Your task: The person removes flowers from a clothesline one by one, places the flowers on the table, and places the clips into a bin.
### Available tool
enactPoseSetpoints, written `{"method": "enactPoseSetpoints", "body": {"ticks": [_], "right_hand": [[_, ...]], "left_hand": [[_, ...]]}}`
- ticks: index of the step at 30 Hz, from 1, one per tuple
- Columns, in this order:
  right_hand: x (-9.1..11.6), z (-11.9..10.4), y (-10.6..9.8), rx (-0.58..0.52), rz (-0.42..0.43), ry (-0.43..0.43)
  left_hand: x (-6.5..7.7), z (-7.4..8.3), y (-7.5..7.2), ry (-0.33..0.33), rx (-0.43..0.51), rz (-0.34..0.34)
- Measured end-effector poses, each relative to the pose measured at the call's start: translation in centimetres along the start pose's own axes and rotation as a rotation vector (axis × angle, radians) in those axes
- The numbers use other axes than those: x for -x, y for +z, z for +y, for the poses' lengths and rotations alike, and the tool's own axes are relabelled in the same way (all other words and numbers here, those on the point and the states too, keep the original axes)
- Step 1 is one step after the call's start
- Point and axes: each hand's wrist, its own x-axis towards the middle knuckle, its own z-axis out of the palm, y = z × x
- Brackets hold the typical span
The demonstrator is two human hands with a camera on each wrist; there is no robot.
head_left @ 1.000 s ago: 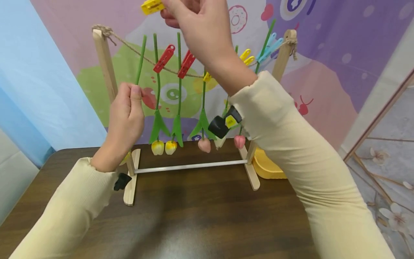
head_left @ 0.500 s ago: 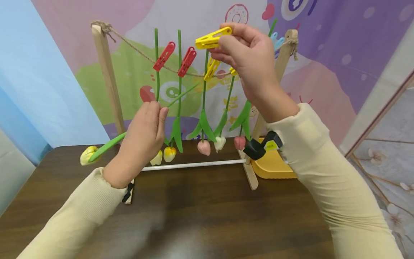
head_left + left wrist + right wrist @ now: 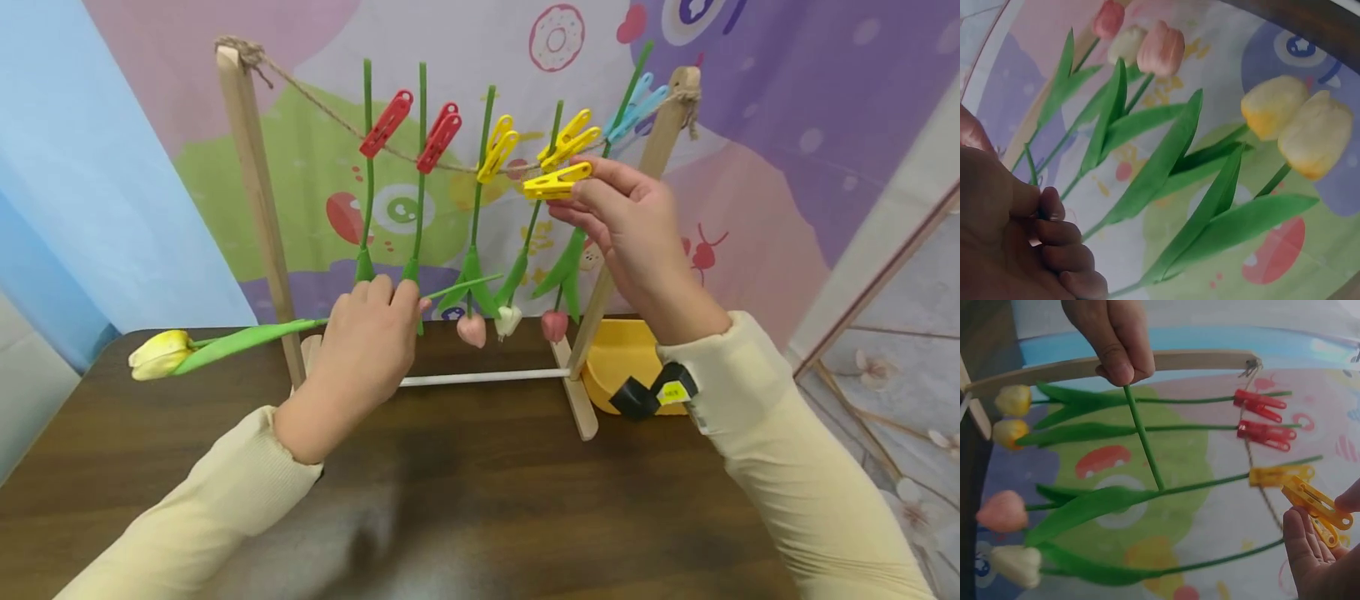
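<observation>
My left hand grips the green stem of a yellow tulip, which lies nearly level, its bloom pointing left. Between thumb and fingers, my right hand pinches a yellow clothespin just in front of the rope. Several tulips hang bloom-down from that rope, among them a light pink tulip, a white tulip and a darker pink tulip. Two yellow-white tulips show in the left wrist view; my left hand hides their blooms in the head view.
Red clothespins, yellow clothespins and light blue clothespins clamp the hanging stems. The rope spans two wooden posts joined low down by a white rod. A yellow tray sits behind the right post on the brown table.
My left hand has moved right and down, and its tulip has swung from upright to nearly level. My right hand has come down and right with the yellow clothespin.
</observation>
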Motion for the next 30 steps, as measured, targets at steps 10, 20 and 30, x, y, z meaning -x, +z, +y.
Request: {"method": "enactPoseSetpoints", "body": {"ticks": [10,20,30], "right_hand": [[1.3,1.7,-4.3,-0.056,0.046,0.039],[1.7,2.0,-7.8,-0.12,0.083,-0.014],[1.5,2.7,-11.1,-0.138,0.165,-0.03]], "left_hand": [[1.6,1.4,1.8,-0.038,-0.003,-0.041],[2.8,1.9,3.2,-0.053,0.029,-0.064],[4.0,2.3,4.2,-0.064,0.033,-0.111]]}}
